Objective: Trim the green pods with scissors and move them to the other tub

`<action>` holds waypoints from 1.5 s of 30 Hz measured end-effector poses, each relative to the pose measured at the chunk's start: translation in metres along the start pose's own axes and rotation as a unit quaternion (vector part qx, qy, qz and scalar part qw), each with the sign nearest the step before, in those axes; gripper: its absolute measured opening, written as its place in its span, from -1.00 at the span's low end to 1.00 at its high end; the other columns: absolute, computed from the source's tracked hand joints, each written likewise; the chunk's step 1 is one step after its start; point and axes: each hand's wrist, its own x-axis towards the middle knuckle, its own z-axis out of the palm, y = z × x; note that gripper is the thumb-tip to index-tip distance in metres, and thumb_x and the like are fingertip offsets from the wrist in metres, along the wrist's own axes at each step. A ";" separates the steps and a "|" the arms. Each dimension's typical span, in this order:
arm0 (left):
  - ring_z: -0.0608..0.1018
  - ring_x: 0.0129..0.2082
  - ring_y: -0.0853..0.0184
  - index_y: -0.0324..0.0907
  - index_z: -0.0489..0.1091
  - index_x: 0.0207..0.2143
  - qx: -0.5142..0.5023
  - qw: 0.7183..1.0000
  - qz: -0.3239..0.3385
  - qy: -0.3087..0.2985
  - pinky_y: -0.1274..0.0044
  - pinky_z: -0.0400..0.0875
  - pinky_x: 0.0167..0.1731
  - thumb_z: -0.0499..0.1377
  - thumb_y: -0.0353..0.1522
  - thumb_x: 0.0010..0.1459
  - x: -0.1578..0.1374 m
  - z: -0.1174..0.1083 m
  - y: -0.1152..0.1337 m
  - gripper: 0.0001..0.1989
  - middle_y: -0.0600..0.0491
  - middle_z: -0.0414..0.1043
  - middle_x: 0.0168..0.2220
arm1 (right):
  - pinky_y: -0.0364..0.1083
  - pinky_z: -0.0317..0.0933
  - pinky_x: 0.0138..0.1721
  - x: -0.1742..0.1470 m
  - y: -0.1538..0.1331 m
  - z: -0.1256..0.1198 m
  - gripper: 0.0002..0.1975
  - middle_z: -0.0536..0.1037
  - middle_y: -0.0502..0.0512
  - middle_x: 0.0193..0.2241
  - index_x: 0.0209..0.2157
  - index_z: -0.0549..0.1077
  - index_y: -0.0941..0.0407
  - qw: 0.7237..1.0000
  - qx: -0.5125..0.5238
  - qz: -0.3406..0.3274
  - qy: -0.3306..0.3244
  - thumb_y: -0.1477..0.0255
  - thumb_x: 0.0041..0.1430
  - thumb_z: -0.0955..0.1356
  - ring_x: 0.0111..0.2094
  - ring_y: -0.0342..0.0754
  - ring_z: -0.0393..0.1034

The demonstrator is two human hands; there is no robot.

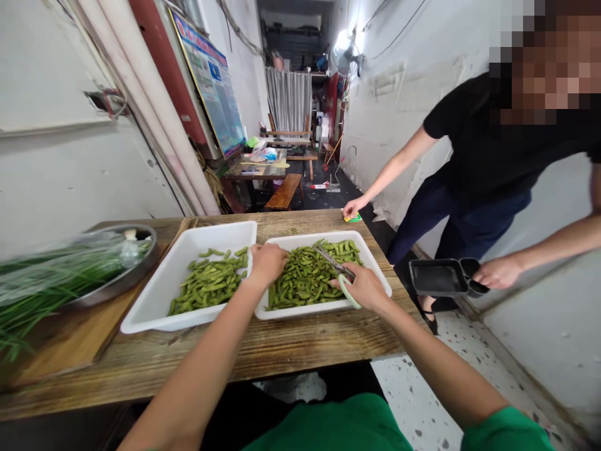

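Note:
My right hand (365, 287) is closed round a pair of scissors (334, 258) with pale green handles. Their blades point up and left over green bean pods (305, 275) in the right white tray (323, 306). Over the gap between the trays, by that tray's left rim, is my left hand (268, 263), its fingers curled together. Whatever they may hold is hidden. More green pods (206, 283) lie heaped in the left white tray (153, 310).
Both trays stand on a wooden table (263, 338). A metal bowl (141, 266) with long green stalks (42, 288) sits at left on a board. At right a person (469, 150) touches a small yellow-green packet (353, 217) and holds a black pan-like container (439, 277).

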 end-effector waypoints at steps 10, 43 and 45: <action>0.42 -0.16 0.00 -0.21 0.32 -0.70 -0.079 0.996 -0.022 0.023 0.18 -0.17 0.01 0.09 -0.51 -0.07 0.013 0.031 0.012 -0.80 -0.19 0.44 -0.50 | -0.17 0.06 -0.50 -0.001 0.000 0.001 -0.56 0.43 -0.01 -0.56 -0.14 0.46 0.08 1.000 -0.004 0.005 -0.006 0.13 -0.02 0.35 -0.53 -0.10 0.28; 0.38 -0.54 0.41 -0.23 0.55 -0.43 -0.605 0.788 -0.103 -0.046 0.55 0.25 -0.44 0.30 -0.29 -0.17 -0.043 0.026 0.066 -0.78 0.06 0.47 -0.53 | -0.20 -0.04 -0.55 -0.002 -0.014 -0.037 -0.60 0.37 -0.04 -0.62 -0.30 0.54 0.16 0.985 -0.006 -0.102 -0.140 0.12 -0.04 0.36 -0.60 -0.18 0.13; 0.37 -0.55 0.41 -0.23 0.54 -0.46 -0.606 0.787 -0.100 -0.060 0.55 0.25 -0.45 0.30 -0.28 -0.17 -0.043 0.026 0.066 -0.79 0.07 0.45 -0.55 | -0.21 -0.07 -0.56 -0.002 -0.014 -0.039 -0.63 0.33 -0.06 -0.65 -0.40 0.54 0.16 0.984 -0.013 -0.101 -0.144 0.13 -0.05 0.37 -0.61 -0.19 0.10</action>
